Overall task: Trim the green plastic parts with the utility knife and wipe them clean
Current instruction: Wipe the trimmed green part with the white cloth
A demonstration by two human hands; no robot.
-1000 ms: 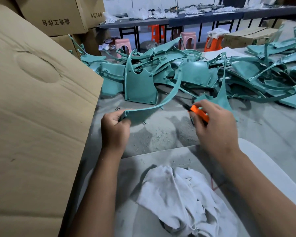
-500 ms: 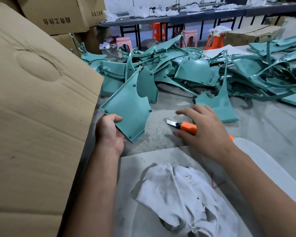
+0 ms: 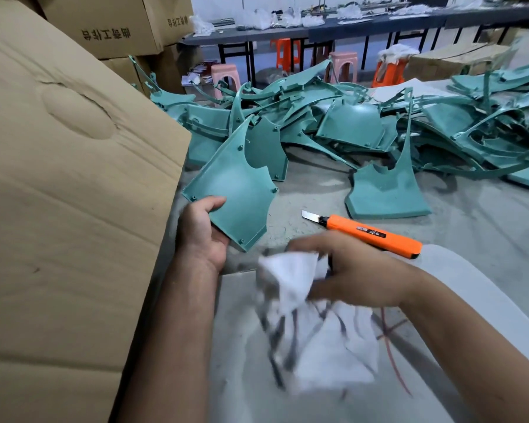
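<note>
My left hand (image 3: 200,230) grips the lower edge of a flat green plastic part (image 3: 237,193), tilted up with its inner face toward me. My right hand (image 3: 348,271) pinches a white rag (image 3: 297,276), lifted off the grey mat and blurred by motion; its lower folds (image 3: 333,355) still trail down. The orange utility knife (image 3: 373,232) lies on the table just beyond my right hand, blade out and pointing left. No hand touches the knife.
A large heap of green plastic parts (image 3: 364,123) covers the far table. One loose green part (image 3: 385,190) lies behind the knife. A big cardboard box (image 3: 68,209) stands close on the left. Further boxes, stools and a bench stand behind.
My right hand laid the knife on the table, drew back toward me and picked up the rag. My left hand turned the green part flat and keeps holding it.
</note>
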